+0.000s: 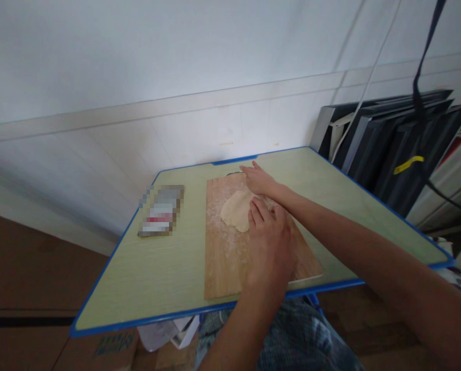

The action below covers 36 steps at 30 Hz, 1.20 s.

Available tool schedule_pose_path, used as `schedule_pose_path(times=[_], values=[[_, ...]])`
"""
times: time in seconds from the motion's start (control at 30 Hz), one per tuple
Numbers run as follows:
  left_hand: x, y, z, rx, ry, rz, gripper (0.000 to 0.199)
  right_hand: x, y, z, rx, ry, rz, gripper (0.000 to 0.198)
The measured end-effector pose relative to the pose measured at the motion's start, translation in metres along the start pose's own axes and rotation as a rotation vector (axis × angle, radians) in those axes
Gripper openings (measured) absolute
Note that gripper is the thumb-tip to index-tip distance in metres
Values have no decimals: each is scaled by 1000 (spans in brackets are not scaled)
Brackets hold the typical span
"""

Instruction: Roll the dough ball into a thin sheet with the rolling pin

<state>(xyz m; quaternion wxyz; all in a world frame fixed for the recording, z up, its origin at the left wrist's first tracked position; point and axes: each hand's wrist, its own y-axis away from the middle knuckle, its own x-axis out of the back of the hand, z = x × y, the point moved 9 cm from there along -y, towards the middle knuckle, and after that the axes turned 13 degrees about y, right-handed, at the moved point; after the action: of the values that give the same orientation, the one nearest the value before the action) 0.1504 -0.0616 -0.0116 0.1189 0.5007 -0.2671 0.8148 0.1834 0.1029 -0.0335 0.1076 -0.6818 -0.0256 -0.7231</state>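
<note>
already flattened, edges left uneven, the dough (235,210) lies partly beneath the half-curled left hand (272,234), its grip hidden; the right hand (260,181), open just beyond, grips nothing visible.

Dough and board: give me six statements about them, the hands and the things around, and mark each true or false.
1. The dough lies on the wooden board. True.
2. The left hand has its fingers at the dough. True.
3. A pixelated object lies on the table, left of the board. True.
4. The right hand is nearer the person's body than the left. False: it is farther away.
5. The table's rim is red. False: it is blue.
6. No white powder shows on the board. False: some is scattered there.
</note>
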Motion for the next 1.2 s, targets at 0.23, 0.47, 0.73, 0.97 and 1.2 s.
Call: schedule_pose_path(times=[0.23, 0.47, 0.73, 0.97, 1.2], values=[[5, 0, -19, 6, 88, -14, 42, 1, -3, -6, -52, -8, 2, 57], [9, 0, -29, 50, 112, 29, 49, 9, -3, -20, -87, -30, 16, 56], [-4, 1, -6, 1, 42, -30, 54, 4, 10, 5, -117, -34, 23, 58], [7, -1, -33, 18, 248, -7, 53, 11, -2, -18, -102, -20, 26, 54], [1, -3, -14, -5, 54, -25, 55, 12, 5, -16, -77, -5, 18, 56]])
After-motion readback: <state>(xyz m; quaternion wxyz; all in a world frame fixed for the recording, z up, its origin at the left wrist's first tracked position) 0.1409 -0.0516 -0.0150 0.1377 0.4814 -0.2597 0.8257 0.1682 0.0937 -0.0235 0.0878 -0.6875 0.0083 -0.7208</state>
